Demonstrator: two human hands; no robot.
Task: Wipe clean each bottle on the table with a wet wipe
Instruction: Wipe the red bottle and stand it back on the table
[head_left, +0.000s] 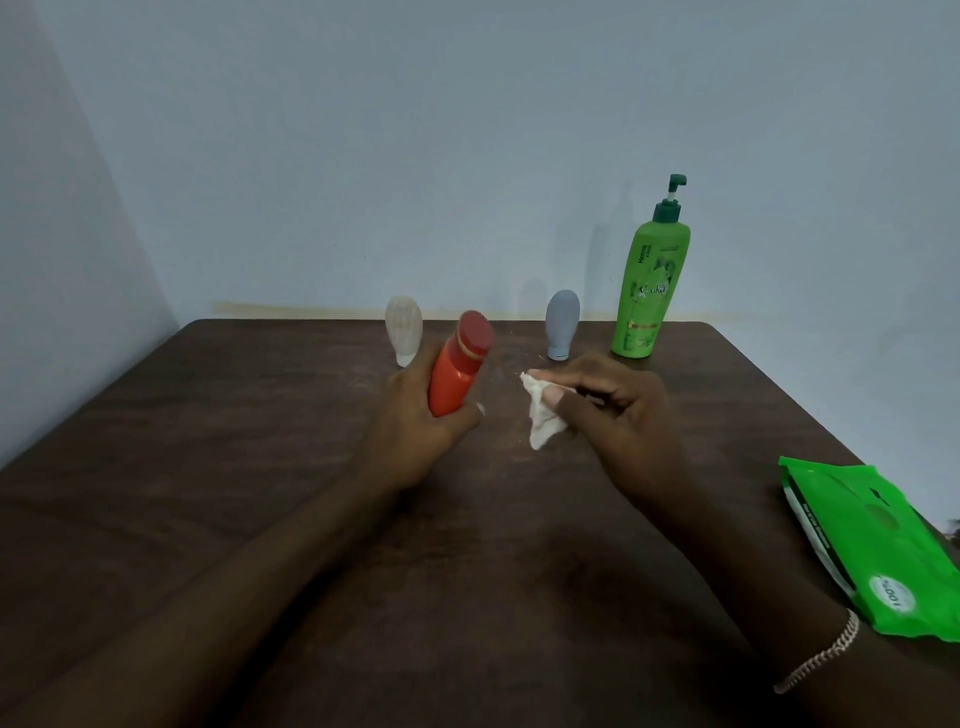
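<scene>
Red bottle (460, 364) was held tilted over the surface (260, 415), wrapped in left hand (415, 421) fingers (467, 410) | wipe (543, 415) was pinched by right hand (623, 415) fingers (553, 375), near it | white bottle (403, 330), grey bottle (562, 325), green bottle (649, 291) were stood at the far edge

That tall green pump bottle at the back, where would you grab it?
Grip the wide body of the green pump bottle, coming from the front: it stands upright close to the wall, and its thin pump head would likely give a poorer hold.
</scene>
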